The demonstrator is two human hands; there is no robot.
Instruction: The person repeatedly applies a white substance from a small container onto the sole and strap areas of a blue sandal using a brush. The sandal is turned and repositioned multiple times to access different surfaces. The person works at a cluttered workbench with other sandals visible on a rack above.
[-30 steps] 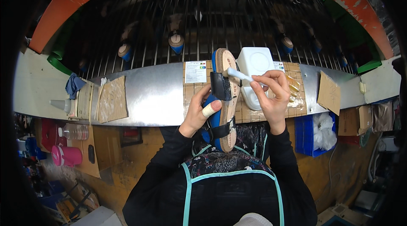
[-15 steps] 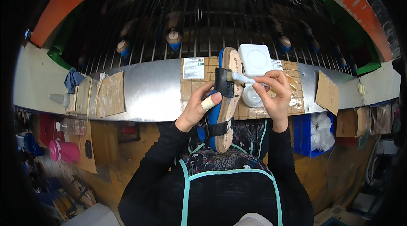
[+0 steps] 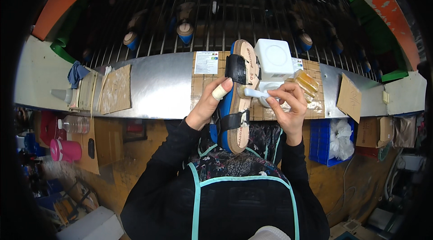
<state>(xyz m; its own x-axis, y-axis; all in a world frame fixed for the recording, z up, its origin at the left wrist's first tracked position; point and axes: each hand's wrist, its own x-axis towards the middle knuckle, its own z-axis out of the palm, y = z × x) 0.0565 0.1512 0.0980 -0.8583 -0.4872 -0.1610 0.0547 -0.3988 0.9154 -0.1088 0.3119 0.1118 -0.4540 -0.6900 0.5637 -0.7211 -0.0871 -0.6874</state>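
Note:
My left hand [image 3: 210, 103], its thumb wrapped in a pale band, grips the blue left side of a sandal upper on its last [image 3: 245, 105]. The sole side faces up, light tan with a cork-coloured rim, and black strap ends are folded over it. In my right hand [image 3: 291, 105], fingers pinched, is a brush with a pale handle [image 3: 256, 93]. Its bristles touch the sole's bare middle between the two straps. Just behind the brush a round white container [image 3: 270, 86] is partly hidden by my fingers. Beside the sandal's far end stands a white square-sided bottle [image 3: 274, 59].
Amber blocks [image 3: 307, 82] lie on the taped cardboard [image 3: 203, 86] covering the metal bench [image 3: 158, 89]. Beyond it a rack of rods [image 3: 216, 28] carries several lasted shoes. A blue crate [image 3: 321, 143] with white bags stands lower right; a pink jug [image 3: 66, 150] lower left.
The brush has moved down the sole from the upper strap to the middle. The whole view has shifted slightly, and the amber blocks show more clearly.

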